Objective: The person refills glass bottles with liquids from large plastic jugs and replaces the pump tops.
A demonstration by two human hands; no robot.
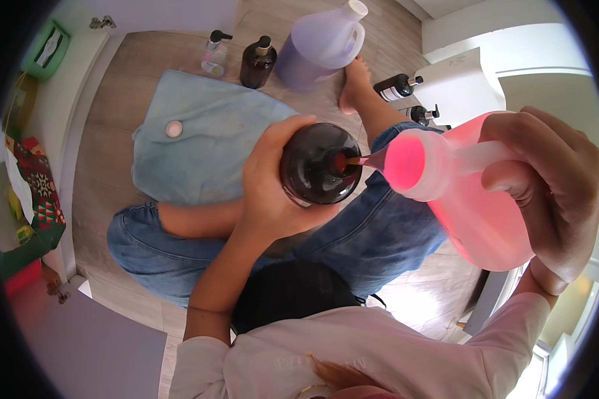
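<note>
My left hand point(274, 184) is wrapped around a dark brown bottle point(315, 172) with its open neck turned up. In my right hand point(554, 184) is the handle of a translucent jug of pink liquid point(484, 224), tilted towards the bottle. A thin stream of liquid point(369, 160) runs from the jug's mouth into the bottle's neck. Below and to the left, a light blue cloth point(199, 144) lies on the floor, and a small pale pink cap point(174, 129) rests on it.
A clear pump bottle point(214, 57), a brown pump bottle point(258, 65) and a large jug of purple liquid point(314, 45) stand beyond the cloth. Two dark pump bottles point(397, 88) are beside a white box point(459, 85). An open cabinet point(80, 95) holding several items is at the left.
</note>
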